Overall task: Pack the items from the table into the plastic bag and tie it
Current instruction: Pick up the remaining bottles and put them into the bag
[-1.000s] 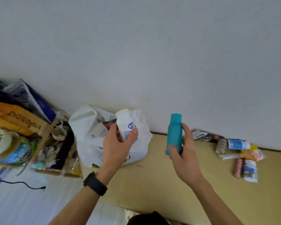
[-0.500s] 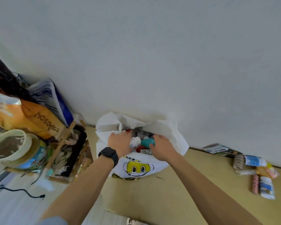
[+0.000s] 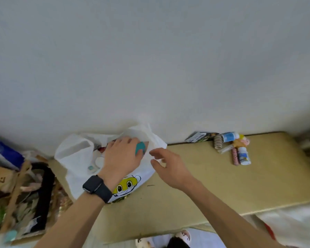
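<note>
Tan table (image 3: 222, 185) runs along the white wall (image 3: 150, 59), w/ its far edge tight against it, so no room behind anything. Near edge sits close to me; right half is mostly bare, plenty of space to swing an arm across.

White plastic bag (image 3: 75, 158) stands at the table's left end, mouth open toward me, cartoon print on its front. Its left side is just beside a crowded wooden rack (image 3: 16, 185), so approach from the left is cramped; the right side is free.

My left hand (image 3: 122, 156), the one w/ the black watch (image 3: 97, 187), is down in the bag mouth; can't tell if that grip is clamped on anything, since only the back of it shows. Teal bottle (image 3: 140, 147) pokes out just past those fingers, already inside the bag. My right hand (image 3: 168, 167) hovers at the bag's right rim, grip apart, fingers spread, holding nothing.

Progress, as I judge it: partway. Bag holds several things. Still left is a small pile (image 3: 231, 147) by the wall, well apart from the bag: white bottles w/ blue labels, some rolls or tubes, a dark flat packet (image 3: 199, 136) beside them. Exact count unclear. Tying isn't begun; handles hang loose.
</note>
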### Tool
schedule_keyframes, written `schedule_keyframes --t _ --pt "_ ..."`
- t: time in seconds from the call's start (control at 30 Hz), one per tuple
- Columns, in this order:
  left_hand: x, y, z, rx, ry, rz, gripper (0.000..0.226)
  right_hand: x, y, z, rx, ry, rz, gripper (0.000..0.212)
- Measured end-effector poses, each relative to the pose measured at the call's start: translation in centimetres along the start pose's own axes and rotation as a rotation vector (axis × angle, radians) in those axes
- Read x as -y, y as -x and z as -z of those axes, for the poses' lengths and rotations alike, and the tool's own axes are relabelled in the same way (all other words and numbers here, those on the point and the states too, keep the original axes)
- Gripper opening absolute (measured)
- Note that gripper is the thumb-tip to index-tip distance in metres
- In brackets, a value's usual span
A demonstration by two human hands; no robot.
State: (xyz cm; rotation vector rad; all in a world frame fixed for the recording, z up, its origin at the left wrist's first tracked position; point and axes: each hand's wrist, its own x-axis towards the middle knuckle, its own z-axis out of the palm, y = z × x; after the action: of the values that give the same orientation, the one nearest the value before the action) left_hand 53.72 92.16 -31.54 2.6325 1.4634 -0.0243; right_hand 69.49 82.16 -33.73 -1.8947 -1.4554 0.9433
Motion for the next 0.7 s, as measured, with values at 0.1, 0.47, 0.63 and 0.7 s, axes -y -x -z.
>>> schedule_keyframes --t 0.1,0.47,0.63,0.7 --pt "-5.7 -0.6 0.2 -0.028 0.152 -0.115 0.034 -4.6 4.0 3.3 -0.177 -0.104 -0.168 0.022" --pt "-26.1 -3.2 -9.2 0.311 0.204 -0.398 0.035 -25.2 16.4 17.9 -0.543 -0.132 -0.672 0.016" --pt "-34.9 -7.1 -13.8 0.394 0.178 -0.305 0.036 -33.5 15.4 22.3 -0.403 -0.115 -0.692 0.020" --pt "-38.0 -8.7 -15.7 0.457 0.161 -0.233 0.039 -36.6 13.9 24.0 -0.307 -0.066 -0.688 0.026"
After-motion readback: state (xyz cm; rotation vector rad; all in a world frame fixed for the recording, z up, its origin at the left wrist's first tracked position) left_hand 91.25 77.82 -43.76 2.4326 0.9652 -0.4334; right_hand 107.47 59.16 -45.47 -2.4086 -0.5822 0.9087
